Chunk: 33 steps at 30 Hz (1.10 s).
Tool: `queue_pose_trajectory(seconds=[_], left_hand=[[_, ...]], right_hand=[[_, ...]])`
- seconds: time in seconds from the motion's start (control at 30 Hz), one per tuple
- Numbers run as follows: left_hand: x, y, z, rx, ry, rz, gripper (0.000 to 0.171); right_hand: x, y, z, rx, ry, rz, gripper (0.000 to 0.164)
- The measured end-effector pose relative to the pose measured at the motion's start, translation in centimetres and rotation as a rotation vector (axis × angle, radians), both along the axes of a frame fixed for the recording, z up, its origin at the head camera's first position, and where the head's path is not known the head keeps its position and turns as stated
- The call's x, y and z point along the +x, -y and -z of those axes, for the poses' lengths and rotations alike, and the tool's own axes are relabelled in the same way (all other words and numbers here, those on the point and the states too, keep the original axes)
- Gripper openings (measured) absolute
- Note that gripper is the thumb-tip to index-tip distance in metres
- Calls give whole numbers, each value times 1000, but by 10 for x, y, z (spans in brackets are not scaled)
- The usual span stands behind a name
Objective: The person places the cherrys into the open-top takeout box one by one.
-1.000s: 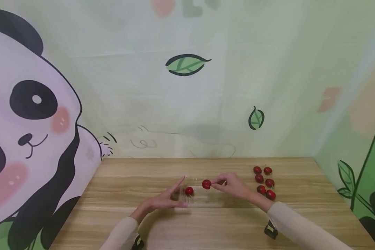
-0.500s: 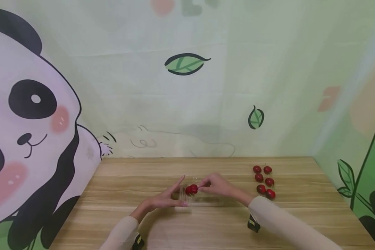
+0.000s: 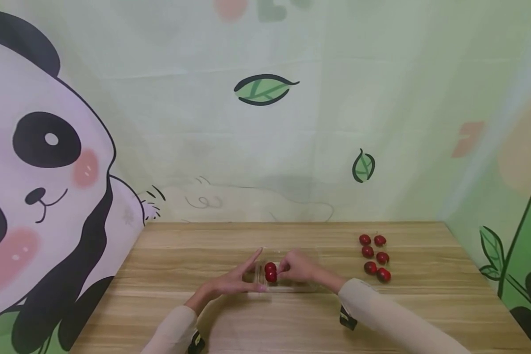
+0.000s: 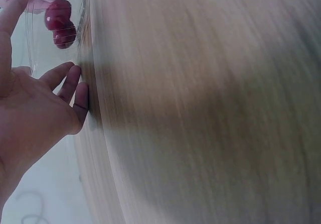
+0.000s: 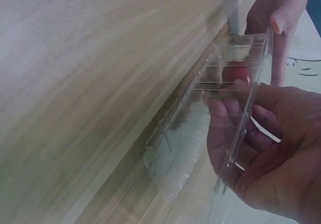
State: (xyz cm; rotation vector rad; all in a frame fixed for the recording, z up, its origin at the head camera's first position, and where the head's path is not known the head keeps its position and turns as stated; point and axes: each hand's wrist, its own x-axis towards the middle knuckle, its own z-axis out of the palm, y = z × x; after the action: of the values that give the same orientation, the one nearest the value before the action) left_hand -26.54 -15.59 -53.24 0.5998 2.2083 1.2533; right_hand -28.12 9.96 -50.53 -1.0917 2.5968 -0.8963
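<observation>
Framing left hand [image 3: 232, 282]: fingers spread about the clear tray's [image 3: 292, 289] left end.
Right hand [image 3: 298, 268]: fingertips drawn together beside the near cherry [image 3: 271, 277]; whether they pinch its stem cannot be told.
Far cherry [image 3: 270, 266]: seemingly touching the near one, inside the tray.
Six cherries [image 3: 368, 251]: on the surface [image 3: 168, 275], right.
Tray hazard: possible sliding if fingers snag its rim; rolling fruit if nudged.

printed panda [image 3: 66, 105] — green leaves [image 3: 263, 90]
</observation>
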Motion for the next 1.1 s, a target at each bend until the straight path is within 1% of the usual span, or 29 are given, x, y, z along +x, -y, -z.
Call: queue_pose_trajectory(seconds=[0.07,0.2,0.37,0.67,0.93,1.1], left_hand=[[0,0,0,1,-2,1,111],[1,0,-1,-2,-6,7,111],[0,0,0,-2,-10,11,111],[0,1,-1,6,-8,11,110],[-1,0,0,11,-13,17,110],[0,0,-1,14,-12,19,110]], right_hand=[[0,2,2,8,1,29,4],[1,6,3,16,32,88,6],[1,9,4,27,57,129,5],[1,11,7,-6,91,145,6],[-3,11,11,-29,56,149,6],[-1,6,7,-46,42,152,7]])
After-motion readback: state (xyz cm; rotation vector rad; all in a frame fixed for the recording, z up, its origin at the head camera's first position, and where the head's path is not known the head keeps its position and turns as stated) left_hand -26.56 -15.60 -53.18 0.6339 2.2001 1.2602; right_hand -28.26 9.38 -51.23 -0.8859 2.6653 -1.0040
